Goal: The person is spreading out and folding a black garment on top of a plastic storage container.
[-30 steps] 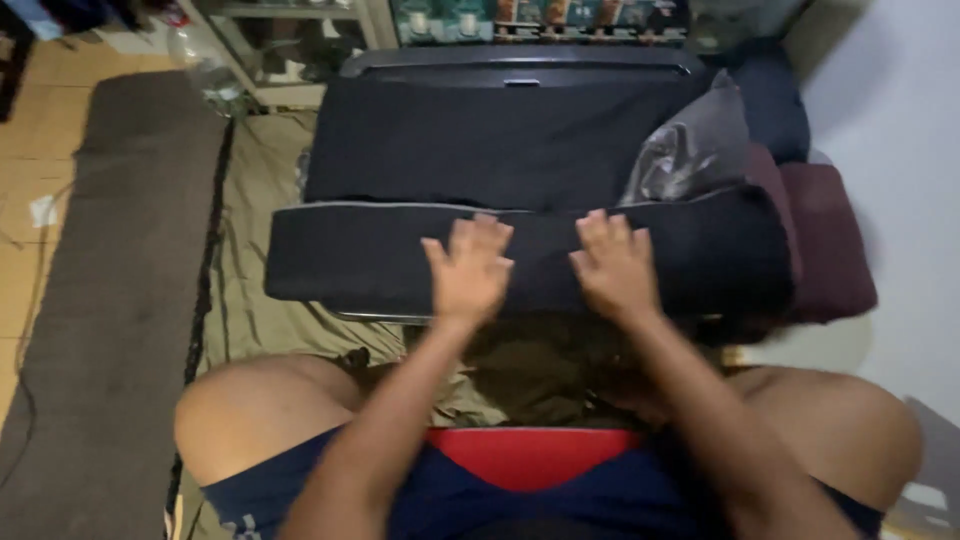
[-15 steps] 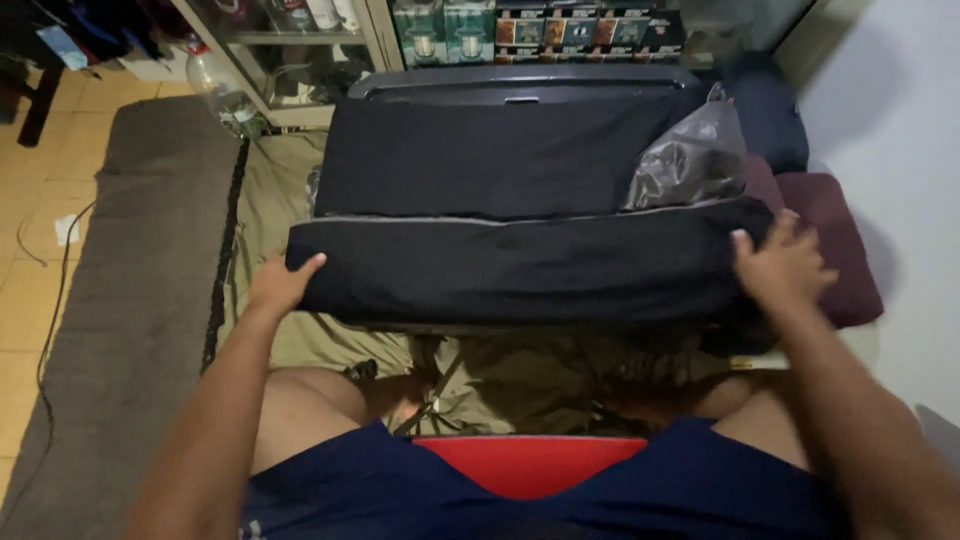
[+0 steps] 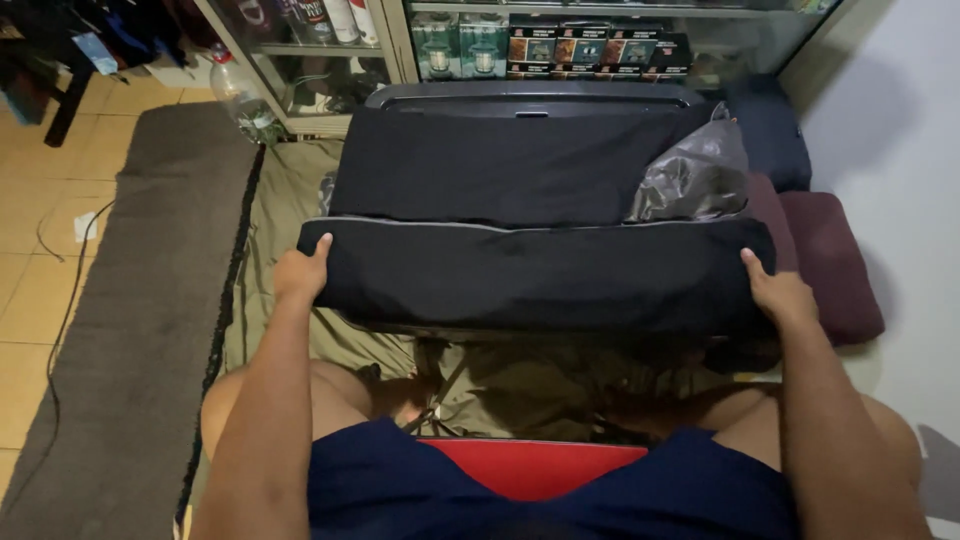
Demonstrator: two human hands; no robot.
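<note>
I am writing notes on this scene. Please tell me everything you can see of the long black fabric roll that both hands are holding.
The black fabric roll is a long, soft-looking bundle of dark cloth, lying crosswise in front of the person. A thin pale seam line runs along its upper edge. It lies on the front of a wider black padded piece behind it, over an olive sheet. The left hand grips its left end, the right hand its right end. A crumpled grey plastic bag sits just above its right part.

Olive sheet (image 3: 300,200) under black folded cloth (image 3: 540,270)
</note>
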